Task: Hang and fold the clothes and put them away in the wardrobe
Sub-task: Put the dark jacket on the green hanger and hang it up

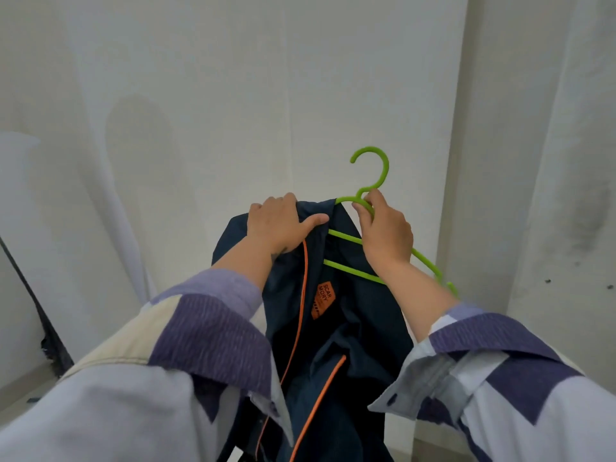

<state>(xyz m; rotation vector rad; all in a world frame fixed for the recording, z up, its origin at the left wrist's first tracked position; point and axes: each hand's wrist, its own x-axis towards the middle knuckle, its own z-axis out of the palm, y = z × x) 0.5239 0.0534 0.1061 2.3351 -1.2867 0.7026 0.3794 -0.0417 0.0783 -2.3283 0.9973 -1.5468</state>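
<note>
Navy jacket (336,315): dark fabric with orange piping and an orange label, held up mid-frame, partly threaded onto the hanger.
Green hanger (370,191): plastic; one arm is hidden inside the jacket's left shoulder, the other arm is bare to its right.
Left hand (280,225): closed on the jacket's collar and shoulder.
Right hand (386,235): gripped around the hanger just below its hook.
Progress: hanging is judged half done; the second shoulder and wardrobe placement remain.
Room: pale wall behind the jacket; no surface is shown.
</note>
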